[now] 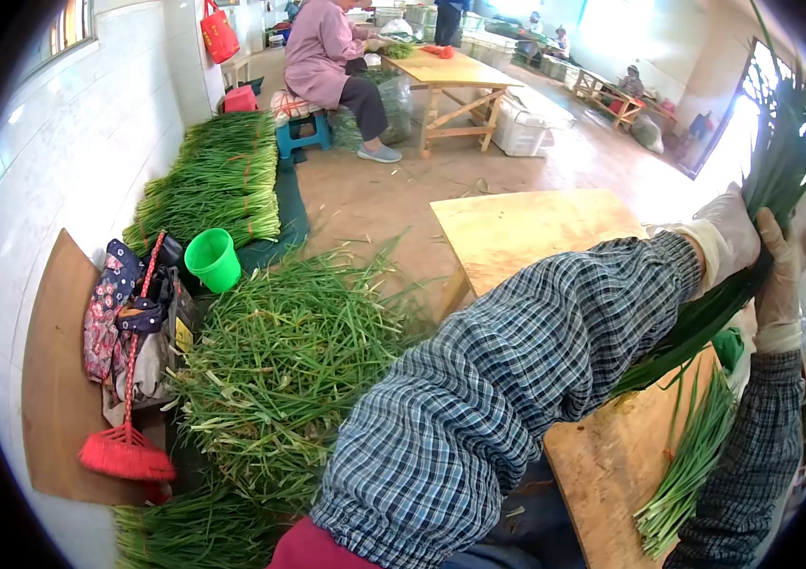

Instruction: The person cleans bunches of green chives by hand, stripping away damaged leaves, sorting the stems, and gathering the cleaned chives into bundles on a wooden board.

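Observation:
My left hand (731,228), in a whitish glove, reaches across to the right and closes round a long bunch of garlic chives (784,152). Beside it my right hand (778,275), in a thin pale glove, also grips the bunch. Upward, the leaves fan out past both hands; the other end hangs down behind my checked left sleeve (517,341). Below, a smaller pile of chives (692,465) lies on the wooden table (602,465) in front of me. My sleeve hides part of that table.
Loose leaves (289,370) form a heap on the floor at left, near a green bucket (212,260) and a red broom (128,450). Tied bundles (218,175) line the wall. Another wooden table (526,232) stands ahead; a person in pink (327,52) sits farther back.

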`<action>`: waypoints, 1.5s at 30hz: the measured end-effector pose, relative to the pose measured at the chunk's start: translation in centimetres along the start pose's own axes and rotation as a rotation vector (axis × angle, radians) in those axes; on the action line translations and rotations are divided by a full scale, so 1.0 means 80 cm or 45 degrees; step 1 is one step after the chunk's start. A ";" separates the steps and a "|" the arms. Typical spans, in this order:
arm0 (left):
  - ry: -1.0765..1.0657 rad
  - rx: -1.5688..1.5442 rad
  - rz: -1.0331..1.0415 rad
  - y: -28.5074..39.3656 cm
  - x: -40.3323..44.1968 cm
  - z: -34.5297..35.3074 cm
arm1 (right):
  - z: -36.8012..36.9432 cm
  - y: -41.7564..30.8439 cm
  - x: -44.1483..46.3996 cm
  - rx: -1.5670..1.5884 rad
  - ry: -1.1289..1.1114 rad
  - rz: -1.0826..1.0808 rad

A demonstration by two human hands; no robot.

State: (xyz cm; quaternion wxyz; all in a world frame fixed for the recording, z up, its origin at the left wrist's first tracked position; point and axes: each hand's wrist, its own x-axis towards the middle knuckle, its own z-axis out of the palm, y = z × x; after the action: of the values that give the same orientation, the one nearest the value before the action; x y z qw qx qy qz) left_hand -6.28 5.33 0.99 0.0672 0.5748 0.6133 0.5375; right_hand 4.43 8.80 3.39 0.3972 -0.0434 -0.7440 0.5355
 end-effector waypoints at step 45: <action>-0.010 -0.604 0.076 0.019 -0.093 -0.003 | 0.014 -0.035 0.010 -0.419 0.459 0.158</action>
State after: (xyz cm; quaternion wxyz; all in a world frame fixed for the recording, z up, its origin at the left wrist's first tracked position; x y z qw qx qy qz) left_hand -3.01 -0.96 -1.80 0.1869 0.5628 0.4524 0.6661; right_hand 4.18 7.13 6.01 0.4774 -0.2480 -0.7342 0.4141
